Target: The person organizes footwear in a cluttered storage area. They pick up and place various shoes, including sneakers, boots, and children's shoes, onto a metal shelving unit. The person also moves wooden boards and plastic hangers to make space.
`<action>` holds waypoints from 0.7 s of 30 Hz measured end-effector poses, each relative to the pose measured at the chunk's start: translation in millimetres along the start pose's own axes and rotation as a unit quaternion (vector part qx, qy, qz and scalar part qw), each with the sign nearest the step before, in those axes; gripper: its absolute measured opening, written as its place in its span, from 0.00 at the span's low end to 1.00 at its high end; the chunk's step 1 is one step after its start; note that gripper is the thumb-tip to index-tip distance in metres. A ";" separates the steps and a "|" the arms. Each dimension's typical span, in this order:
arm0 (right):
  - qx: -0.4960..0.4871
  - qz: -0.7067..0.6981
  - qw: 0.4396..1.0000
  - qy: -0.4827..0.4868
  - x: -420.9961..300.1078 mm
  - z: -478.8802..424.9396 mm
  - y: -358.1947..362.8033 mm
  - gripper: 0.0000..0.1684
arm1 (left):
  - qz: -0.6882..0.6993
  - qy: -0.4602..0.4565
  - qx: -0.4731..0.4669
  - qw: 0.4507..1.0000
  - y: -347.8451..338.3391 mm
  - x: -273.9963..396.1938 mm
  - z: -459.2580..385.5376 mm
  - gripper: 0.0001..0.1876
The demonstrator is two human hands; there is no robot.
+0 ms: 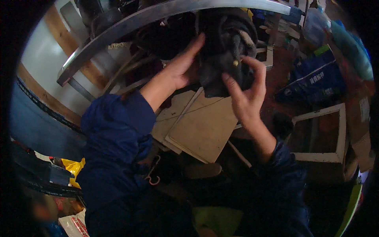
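A bundle of dark grey and black fabric [220, 62], perhaps clothing, lies before me at the top centre, with a small yellowish button or fastener [235, 63] on it. On the bundle's left side is my left hand [186, 66], its fingers partly hidden against the dark cloth; whether they grip it is unclear. At the bundle's right front, my right hand [247, 89] has thumb and forefinger spread on either side of the small fastener, close to the cloth. Beneath the bundle sit flat tan boards [204, 127], with a thin cord across them.
A curved-looking metal rail [127, 23] crosses above the hands. To the right are a blue printed bag [316, 77] and a white rectangular frame [340, 133]. A pinkish hanger hook [154, 180] lies lower centre, and a yellow bag [74, 169] at left.
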State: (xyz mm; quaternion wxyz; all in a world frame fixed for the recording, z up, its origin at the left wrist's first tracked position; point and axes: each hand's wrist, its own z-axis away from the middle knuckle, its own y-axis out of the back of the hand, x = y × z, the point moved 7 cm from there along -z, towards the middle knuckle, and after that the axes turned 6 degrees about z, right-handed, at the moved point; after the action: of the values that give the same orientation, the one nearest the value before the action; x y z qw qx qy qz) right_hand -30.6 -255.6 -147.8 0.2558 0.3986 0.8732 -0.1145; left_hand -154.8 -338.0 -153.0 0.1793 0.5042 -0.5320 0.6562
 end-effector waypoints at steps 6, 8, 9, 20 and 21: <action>0.044 -0.196 0.966 -0.164 7.4 30.3 15.0 0.24 | -0.051 -0.045 0.013 0.998 -3.6 -0.6 26.2 0.37; 0.034 -0.225 0.955 -0.192 -2.0 49.4 31.3 0.25 | -0.056 -0.051 -0.033 0.997 -31.4 -16.1 43.0 0.40; 0.017 -0.207 0.964 -0.168 -14.4 57.3 39.3 0.26 | -0.058 -0.033 -0.023 0.997 -42.0 -21.1 54.9 0.41; -0.279 -0.172 0.907 -0.263 -5.6 200.0 54.2 0.35 | -0.350 -0.026 0.057 0.935 -5.7 -95.3 131.3 0.53; -0.326 -0.161 0.877 -0.313 2.4 211.7 56.9 0.35 | -0.440 -0.056 0.023 0.896 -6.9 -101.0 132.4 0.53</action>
State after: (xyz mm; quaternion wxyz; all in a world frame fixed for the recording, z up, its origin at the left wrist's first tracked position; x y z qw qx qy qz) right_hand 86.3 -302.3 -327.3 0.6095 0.0896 0.7875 0.0180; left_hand -43.9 -421.4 -245.4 0.4084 0.7267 -0.2498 0.4927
